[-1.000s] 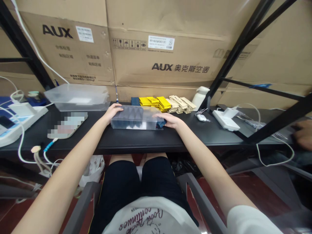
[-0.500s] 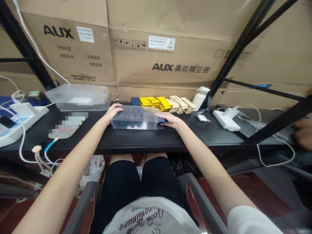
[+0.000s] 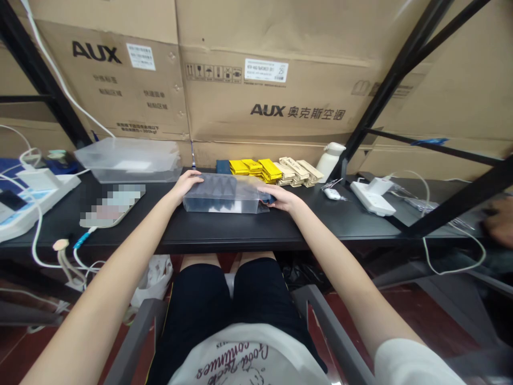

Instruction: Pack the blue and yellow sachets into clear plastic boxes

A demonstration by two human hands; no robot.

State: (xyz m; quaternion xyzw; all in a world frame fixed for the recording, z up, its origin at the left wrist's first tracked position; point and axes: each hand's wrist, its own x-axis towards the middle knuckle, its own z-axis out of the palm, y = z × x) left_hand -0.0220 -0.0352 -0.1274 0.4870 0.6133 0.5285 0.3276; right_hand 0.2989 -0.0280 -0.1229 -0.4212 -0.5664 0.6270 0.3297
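A clear plastic box (image 3: 220, 201) lies on the black table in front of me, with dark contents and a white patch showing through its wall. My left hand (image 3: 186, 185) grips its left end, fingers over the top edge. At the opposite end, my right hand (image 3: 282, 198) is closed on a small dark blue packet (image 3: 266, 198), right beside the box wall; its fingers are partly hidden. Behind the box are folded yellow packets (image 3: 256, 169), beige packets (image 3: 300, 170) and a dark blue packet (image 3: 223, 167).
Clear plastic bins (image 3: 130, 159) and a phone (image 3: 114, 206) are at left, near a white power strip (image 3: 36, 203). A white bottle (image 3: 332, 162) and another power strip (image 3: 372, 199) stand at right. Cardboard boxes (image 3: 300, 96) rise behind; another person's blurred hand (image 3: 500, 222) shows far right.
The dark blue packet by my right fingers has shifted slightly. My hands and the box otherwise stay in place.
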